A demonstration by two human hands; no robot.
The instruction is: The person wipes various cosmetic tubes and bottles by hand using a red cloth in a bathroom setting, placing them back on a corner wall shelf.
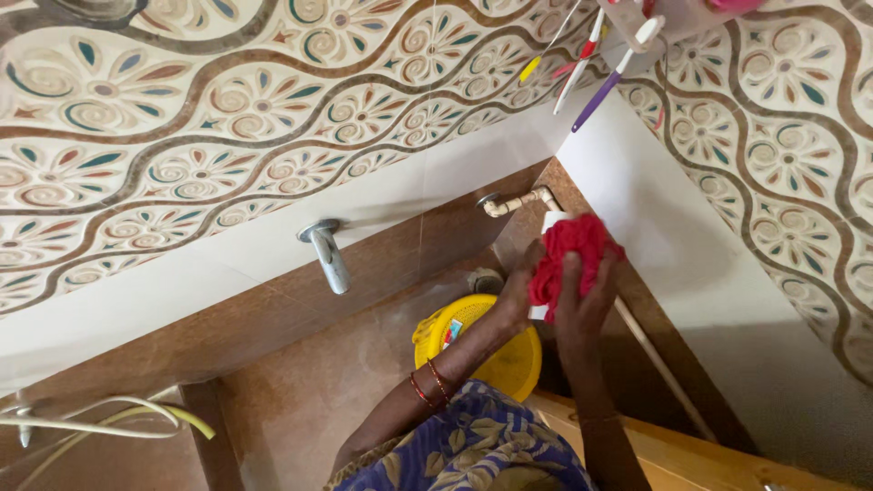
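A red scrubbing cloth [570, 255] was held bunched against the white pipe [549, 223] in the tiled corner, clamped by the curled fingers of the right hand [582, 305] and the left hand [520, 286], above a yellow plastic basket [505, 359] and beside a metal tap [327, 255].
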